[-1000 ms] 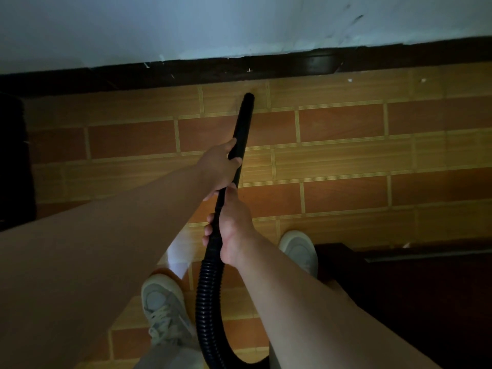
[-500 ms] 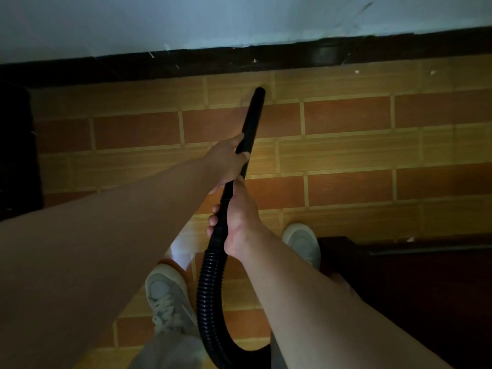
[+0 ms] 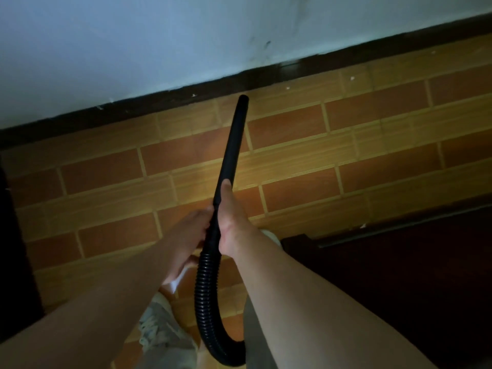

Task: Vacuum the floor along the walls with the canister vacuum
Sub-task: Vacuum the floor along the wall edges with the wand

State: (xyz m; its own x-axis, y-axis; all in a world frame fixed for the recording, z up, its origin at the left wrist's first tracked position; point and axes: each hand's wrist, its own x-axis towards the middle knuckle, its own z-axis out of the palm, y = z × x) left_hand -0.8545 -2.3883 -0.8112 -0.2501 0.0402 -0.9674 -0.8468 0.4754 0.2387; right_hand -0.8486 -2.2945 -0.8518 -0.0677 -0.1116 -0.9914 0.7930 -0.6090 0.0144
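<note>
Right hand [image 3: 230, 222] clamped on wand [image 3: 235, 139], left hand [image 3: 186, 235] alongside, grip blurred, can't tell, hose [image 3: 206, 288] end hidden below

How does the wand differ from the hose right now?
The wand is smooth and straight; the hose is ribbed and curved. The wand reaches ahead, its tip near the baseboard; the hose loops down toward the picture's bottom edge. The right hand grips the wand, not the hose. Both are black and join end to end.
</note>
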